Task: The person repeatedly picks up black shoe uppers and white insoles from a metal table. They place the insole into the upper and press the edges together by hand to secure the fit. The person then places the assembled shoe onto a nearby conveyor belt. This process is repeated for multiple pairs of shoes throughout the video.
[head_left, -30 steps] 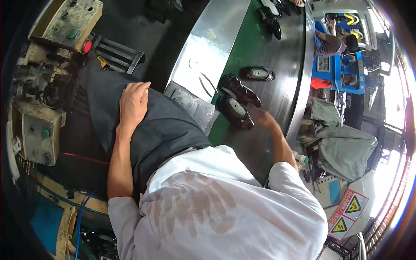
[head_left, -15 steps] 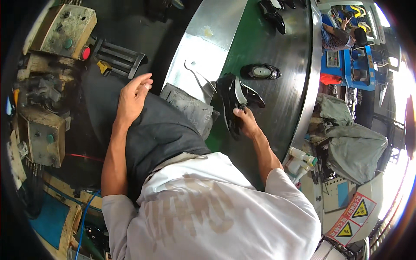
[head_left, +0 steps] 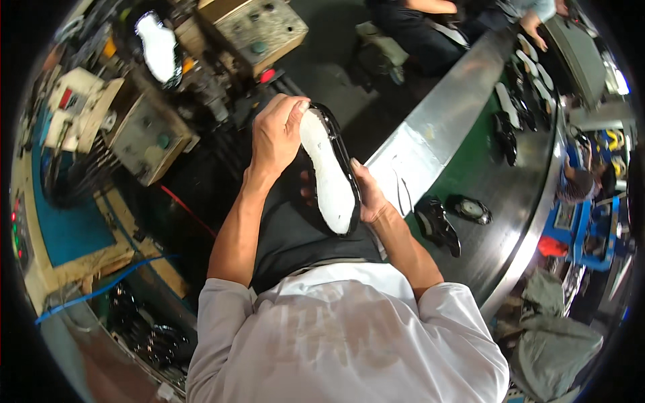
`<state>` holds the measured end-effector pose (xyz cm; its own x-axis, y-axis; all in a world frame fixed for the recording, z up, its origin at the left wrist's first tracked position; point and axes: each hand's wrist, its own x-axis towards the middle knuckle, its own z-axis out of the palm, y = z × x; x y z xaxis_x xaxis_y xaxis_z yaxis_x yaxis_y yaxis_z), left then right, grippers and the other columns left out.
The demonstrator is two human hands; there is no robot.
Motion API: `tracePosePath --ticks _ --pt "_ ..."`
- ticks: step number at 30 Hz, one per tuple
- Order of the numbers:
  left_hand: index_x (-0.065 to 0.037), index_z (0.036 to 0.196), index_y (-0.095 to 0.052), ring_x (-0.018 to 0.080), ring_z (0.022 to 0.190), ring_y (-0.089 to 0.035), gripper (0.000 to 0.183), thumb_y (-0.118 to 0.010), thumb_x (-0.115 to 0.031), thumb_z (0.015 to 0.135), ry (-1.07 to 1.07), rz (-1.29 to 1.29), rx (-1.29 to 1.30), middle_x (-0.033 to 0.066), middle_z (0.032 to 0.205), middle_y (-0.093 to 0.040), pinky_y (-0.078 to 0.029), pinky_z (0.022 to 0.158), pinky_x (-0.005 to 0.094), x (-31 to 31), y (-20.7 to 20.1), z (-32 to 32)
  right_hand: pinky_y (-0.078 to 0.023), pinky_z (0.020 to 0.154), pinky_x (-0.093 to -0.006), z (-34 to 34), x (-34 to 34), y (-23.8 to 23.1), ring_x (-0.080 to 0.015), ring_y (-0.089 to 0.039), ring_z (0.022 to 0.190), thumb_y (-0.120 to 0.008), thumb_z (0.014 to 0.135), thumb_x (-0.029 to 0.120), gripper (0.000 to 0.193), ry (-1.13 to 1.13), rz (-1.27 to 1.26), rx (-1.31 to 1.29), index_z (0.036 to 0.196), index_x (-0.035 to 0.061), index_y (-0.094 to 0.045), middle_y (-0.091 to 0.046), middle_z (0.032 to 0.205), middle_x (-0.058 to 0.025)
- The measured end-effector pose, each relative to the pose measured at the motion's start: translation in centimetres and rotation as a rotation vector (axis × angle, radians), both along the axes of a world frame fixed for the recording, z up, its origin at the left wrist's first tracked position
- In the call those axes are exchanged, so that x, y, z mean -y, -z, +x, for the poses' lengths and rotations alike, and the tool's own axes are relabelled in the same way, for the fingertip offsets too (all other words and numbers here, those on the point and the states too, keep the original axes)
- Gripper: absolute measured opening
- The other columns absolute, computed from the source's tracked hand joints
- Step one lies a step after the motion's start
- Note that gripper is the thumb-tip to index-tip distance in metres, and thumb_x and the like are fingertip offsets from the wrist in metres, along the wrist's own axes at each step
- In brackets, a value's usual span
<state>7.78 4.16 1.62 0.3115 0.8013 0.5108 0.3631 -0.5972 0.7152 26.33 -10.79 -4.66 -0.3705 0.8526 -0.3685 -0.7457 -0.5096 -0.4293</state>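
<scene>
Between my hands is a black shoe (head_left: pixel 329 171), its white underside facing up, above my lap. My left hand (head_left: pixel 277 138) grips its upper end, with the thumb against the white edge. Lower down, my right hand (head_left: pixel 369 195) holds the side, its thumb on the black rim and its other fingers partly hidden beneath the shoe. To the right, on the metal-edged bench, lie a glossy black shoe (head_left: pixel 438 221) and another shoe (head_left: pixel 472 209) with a pale oval middle.
A machine on the left holds another white-bottomed shoe (head_left: pixel 158 50). Nearby are a control box (head_left: pixel 151 138) and a bent metal sheet (head_left: pixel 423 134). Several shoes line the bench's far end, where a co-worker's hand (head_left: pixel 534 30) reaches in. A stool (head_left: pixel 379 50) stands ahead.
The view has swung left. My right hand has lifted a shoe off the bench and brought it over my lap, white underside up. My left hand, empty before, now grips it too.
</scene>
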Motion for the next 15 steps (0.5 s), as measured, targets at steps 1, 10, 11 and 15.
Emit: tracePosePath --ticks 1,10,11,15 --pt "0.001 0.113 -0.073 0.0392 0.082 -0.068 0.019 -0.061 -0.013 0.110 -0.055 0.089 -0.029 0.0174 0.092 -0.068 -0.054 0.072 0.0441 0.3 0.4 -1.3 -0.053 0.113 -0.0527 -0.8 -0.6 -0.3 -0.0422 -0.067 0.127 -0.075 0.096 0.057 0.087 0.035 -0.053 0.179 0.158 0.0013 -0.051 -0.065 0.141 -0.0307" --pt "0.002 0.133 -0.069 0.0338 0.112 -0.073 0.030 -0.062 -0.010 0.107 -0.096 -0.155 0.032 0.0198 0.116 -0.075 -0.055 0.097 0.0386 2.5 1.2 -5.7 -0.058 0.088 -0.0503 -5.4 -8.5 -6.2 -0.0501 -0.073 0.097 -0.060 0.109 0.023 0.048 0.060 0.929 1.587 0.139 -0.0145 -0.060 -0.071 0.109 -0.0370" --pt "0.002 0.136 -0.068 0.0348 0.116 -0.071 0.032 -0.062 -0.010 0.107 -0.087 -0.249 0.071 0.0212 0.121 -0.074 -0.054 0.101 0.0397 2.6 1.5 -5.7 -0.056 0.088 -0.0535 -5.4 -8.5 -6.2 -0.0506 -0.072 0.099 -0.053 0.111 0.015 0.039 0.030 0.784 1.542 0.137 -0.0128 -0.061 -0.072 0.108 -0.0358" --pt "0.003 0.142 -0.065 0.0364 0.125 -0.069 0.039 -0.057 -0.013 0.108 -0.051 -0.506 0.187 0.0239 0.134 -0.072 -0.051 0.109 0.0411 3.2 3.6 -6.2 -0.056 0.090 -0.0523 -6.0 -8.6 -4.6 -0.0516 -0.071 0.102 -0.054 0.111 0.017 0.041 0.063 0.802 1.520 0.139 -0.0129 -0.060 -0.071 0.111 -0.0364"
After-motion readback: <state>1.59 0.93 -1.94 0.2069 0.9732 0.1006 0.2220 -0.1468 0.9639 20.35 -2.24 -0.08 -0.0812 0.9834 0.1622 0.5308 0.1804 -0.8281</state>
